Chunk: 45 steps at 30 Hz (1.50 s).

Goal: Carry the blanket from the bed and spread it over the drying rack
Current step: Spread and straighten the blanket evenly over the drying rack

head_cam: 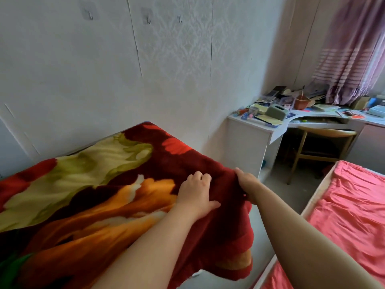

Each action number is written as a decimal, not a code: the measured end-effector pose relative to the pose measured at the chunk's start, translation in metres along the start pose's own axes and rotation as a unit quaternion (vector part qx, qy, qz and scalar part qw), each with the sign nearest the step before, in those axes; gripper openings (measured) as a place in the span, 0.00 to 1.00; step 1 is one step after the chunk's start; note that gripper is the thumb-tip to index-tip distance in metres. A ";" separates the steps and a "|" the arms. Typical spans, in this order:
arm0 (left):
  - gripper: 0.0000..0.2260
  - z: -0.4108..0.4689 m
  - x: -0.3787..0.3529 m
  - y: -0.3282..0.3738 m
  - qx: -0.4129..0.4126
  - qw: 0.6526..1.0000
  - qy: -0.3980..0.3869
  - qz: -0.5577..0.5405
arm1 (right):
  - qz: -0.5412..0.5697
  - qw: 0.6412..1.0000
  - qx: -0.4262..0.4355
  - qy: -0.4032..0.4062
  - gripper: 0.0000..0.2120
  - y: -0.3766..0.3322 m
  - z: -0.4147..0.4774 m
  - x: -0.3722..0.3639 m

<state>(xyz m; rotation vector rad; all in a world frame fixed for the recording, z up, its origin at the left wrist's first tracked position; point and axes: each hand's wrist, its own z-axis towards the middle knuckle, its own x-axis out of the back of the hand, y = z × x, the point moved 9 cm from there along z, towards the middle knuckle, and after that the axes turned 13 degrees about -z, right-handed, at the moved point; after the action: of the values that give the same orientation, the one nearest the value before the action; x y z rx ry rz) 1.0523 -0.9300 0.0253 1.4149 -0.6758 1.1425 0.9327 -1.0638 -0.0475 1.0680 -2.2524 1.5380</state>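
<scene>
Now the blanket (100,195), dark red with big yellow and orange flowers, is seen spread flat over a raised support beside the white wall (104,69); the support itself is fully covered, so it cannot be told what it is. The right edge of the blanket is hanging down toward the floor (270,182). The left hand (195,192) is laid on top of the blanket near that edge, with the fingers bent into the fabric and the thumb stretched out. The right hand (246,184) is closed on the edge of the blanket, and a fold of fabric is pinched in it. To the right, a bed (352,205) with a pink sheet is seen, and behind it a cluttered surface (291,119) stands under a striped curtain (354,59).
</scene>
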 end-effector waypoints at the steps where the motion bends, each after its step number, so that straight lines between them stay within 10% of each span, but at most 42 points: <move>1: 0.31 -0.004 0.002 0.000 -0.010 1.000 0.001 0.010 | 0.011 1.000 0.003 0.012 0.31 0.005 -0.003 0.001; 14: 0.29 -0.104 -0.002 -0.032 0.006 0.990 0.059 0.126 | 0.087 0.991 -0.097 -0.027 0.32 0.103 -0.076 -0.049; 29: 0.45 -0.124 -0.015 -0.033 0.016 0.983 0.046 0.179 | 0.407 0.876 -0.224 -0.128 0.40 0.137 -0.099 -0.128; 39: 0.64 -0.143 -0.034 -0.022 0.085 0.982 -0.013 0.169 | 0.418 0.903 -0.092 -0.019 0.13 0.066 -0.112 -0.050; 45: 0.39 -0.141 -0.004 -0.010 0.111 0.985 0.010 0.129 | 0.443 0.896 -0.036 0.002 0.14 0.021 -0.124 0.005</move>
<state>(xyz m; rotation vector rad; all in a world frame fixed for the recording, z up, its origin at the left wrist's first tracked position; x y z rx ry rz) 1.0232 -0.7938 0.0018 1.5312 -0.7517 1.4697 0.8884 -0.9538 -0.0061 -0.0644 -2.9467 1.6630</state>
